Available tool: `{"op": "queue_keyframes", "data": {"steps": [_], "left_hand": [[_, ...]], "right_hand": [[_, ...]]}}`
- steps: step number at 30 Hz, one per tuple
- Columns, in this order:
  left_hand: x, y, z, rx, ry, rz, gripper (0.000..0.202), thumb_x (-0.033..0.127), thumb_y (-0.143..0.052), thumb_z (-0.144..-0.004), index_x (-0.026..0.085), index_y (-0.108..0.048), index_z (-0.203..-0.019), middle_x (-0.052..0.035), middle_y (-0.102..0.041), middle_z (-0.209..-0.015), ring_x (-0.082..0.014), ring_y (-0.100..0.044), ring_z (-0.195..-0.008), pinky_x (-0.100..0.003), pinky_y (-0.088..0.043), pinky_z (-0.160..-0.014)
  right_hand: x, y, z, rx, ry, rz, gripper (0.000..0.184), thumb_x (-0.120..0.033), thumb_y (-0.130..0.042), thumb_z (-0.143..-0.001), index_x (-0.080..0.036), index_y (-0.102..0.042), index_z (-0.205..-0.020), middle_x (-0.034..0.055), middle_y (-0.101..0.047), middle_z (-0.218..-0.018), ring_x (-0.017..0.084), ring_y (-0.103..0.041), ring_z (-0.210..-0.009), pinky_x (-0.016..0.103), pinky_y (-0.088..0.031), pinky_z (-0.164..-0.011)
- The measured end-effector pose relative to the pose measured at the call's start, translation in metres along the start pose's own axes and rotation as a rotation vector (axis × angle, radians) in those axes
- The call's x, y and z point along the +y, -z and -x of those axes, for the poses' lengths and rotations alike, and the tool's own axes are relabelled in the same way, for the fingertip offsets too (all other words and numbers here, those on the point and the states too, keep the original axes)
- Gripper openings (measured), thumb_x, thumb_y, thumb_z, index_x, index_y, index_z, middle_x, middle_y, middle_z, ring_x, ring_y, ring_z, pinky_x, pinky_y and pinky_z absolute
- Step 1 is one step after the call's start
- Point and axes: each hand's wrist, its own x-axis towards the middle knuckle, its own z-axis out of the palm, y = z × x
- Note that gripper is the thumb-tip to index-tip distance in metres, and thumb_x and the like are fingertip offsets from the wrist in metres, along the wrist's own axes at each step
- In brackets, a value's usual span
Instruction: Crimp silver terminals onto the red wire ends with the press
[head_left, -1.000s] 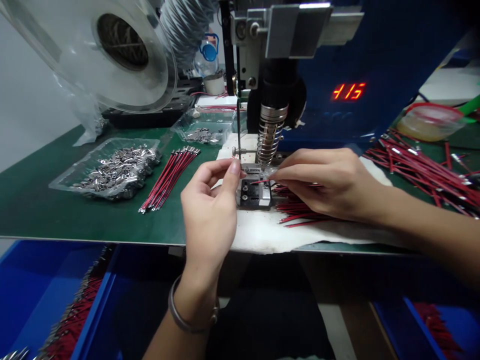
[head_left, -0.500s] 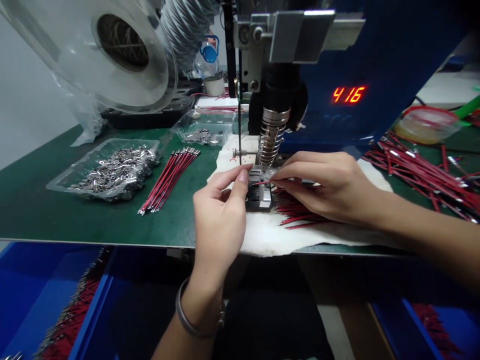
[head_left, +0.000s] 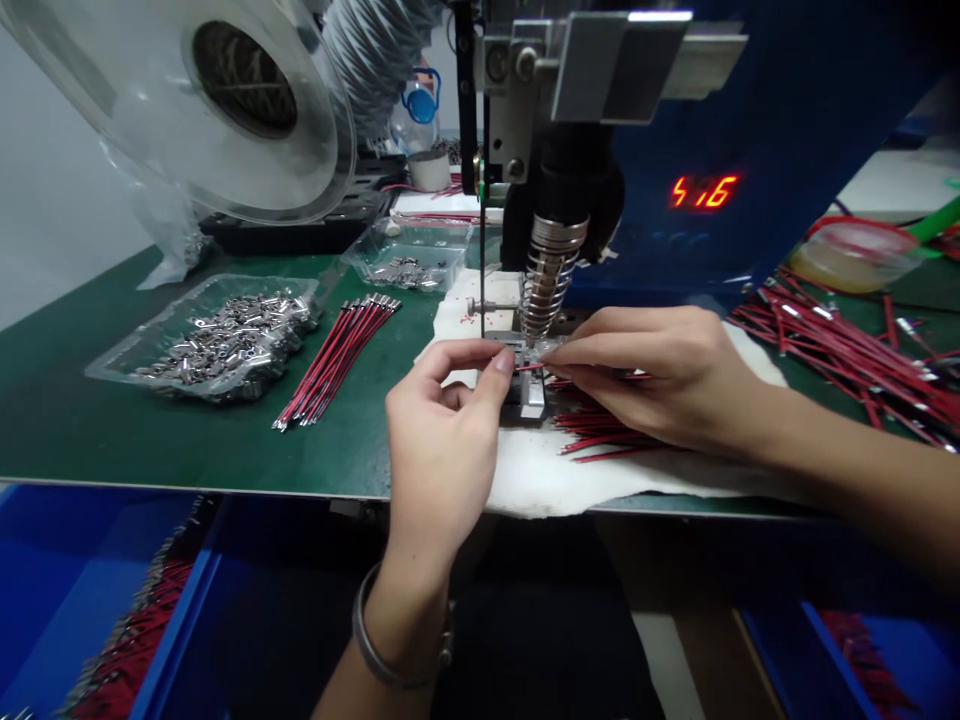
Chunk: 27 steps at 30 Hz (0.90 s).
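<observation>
Green table is carrying a blue press at twelve o'clock. At its fixture, the right hand is pinching a red wire from three o'clock, and the left hand is pinching shut from nine. Keeping the wire level and fingertips clear is mattering most.

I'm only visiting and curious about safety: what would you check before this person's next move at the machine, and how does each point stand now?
1. Grip of right hand on red wire: ok, pinched.
2. Wire tip seated in metal fixture: cannot tell, fingers hide it.
3. Fingertips of left hand clear of spring-wound head: not ok, right beside it.
4. Metal piece in left hand: cannot tell, too small.
5. Loose red wires under right hand, on white cloth: ok.
6. Counter display lit: ok.
</observation>
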Motion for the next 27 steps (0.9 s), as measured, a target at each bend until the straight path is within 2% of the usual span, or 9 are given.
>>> {"op": "queue_keyframes", "data": {"steps": [4,17,22,27], "left_hand": [[0.0002,-0.0009,0.0002,0.013,0.003,0.002,0.015,0.035,-0.074,-0.079,0.022,-0.071,-0.085,0.0036,-0.044,-0.053,-0.0052,-0.028,-0.041,-0.021,-0.018,-0.037],[-0.0007,-0.0007,0.0004,0.019,-0.019,-0.009,0.015,0.036,-0.072,-0.081,0.022,-0.074,-0.086,0.0041,-0.042,-0.051,-0.0061,-0.028,-0.043,-0.021,-0.019,-0.038],[-0.0035,-0.0016,0.0008,0.04,-0.041,-0.026,0.018,0.038,-0.072,-0.081,0.022,-0.076,-0.088,0.0013,-0.053,-0.058,-0.0066,-0.038,-0.047,-0.019,-0.029,-0.042],[-0.0049,-0.0023,0.001,0.043,-0.061,-0.02,0.019,0.038,-0.07,-0.082,0.023,-0.078,-0.093,-0.0001,-0.062,-0.065,-0.0066,-0.042,-0.049,-0.018,-0.034,-0.045]], "right_hand": [[-0.0004,0.0012,-0.0002,0.001,-0.001,0.009,0.018,-0.017,-0.057,-0.092,-0.018,-0.073,-0.099,0.0067,-0.072,-0.09,0.014,-0.066,-0.072,0.025,-0.05,-0.061],[0.0004,0.0018,0.0004,-0.021,-0.005,0.012,0.017,-0.018,-0.057,-0.091,-0.019,-0.072,-0.099,0.0065,-0.072,-0.09,0.016,-0.067,-0.075,0.027,-0.051,-0.063],[0.0001,0.0013,0.0001,-0.015,0.01,0.011,0.018,-0.017,-0.056,-0.092,-0.017,-0.073,-0.099,0.0073,-0.072,-0.09,0.015,-0.067,-0.075,0.026,-0.051,-0.063],[-0.0009,0.0012,0.0005,-0.012,0.017,0.019,0.023,-0.014,-0.055,-0.092,-0.015,-0.072,-0.108,0.008,-0.072,-0.091,0.014,-0.067,-0.074,0.024,-0.049,-0.062]]}}
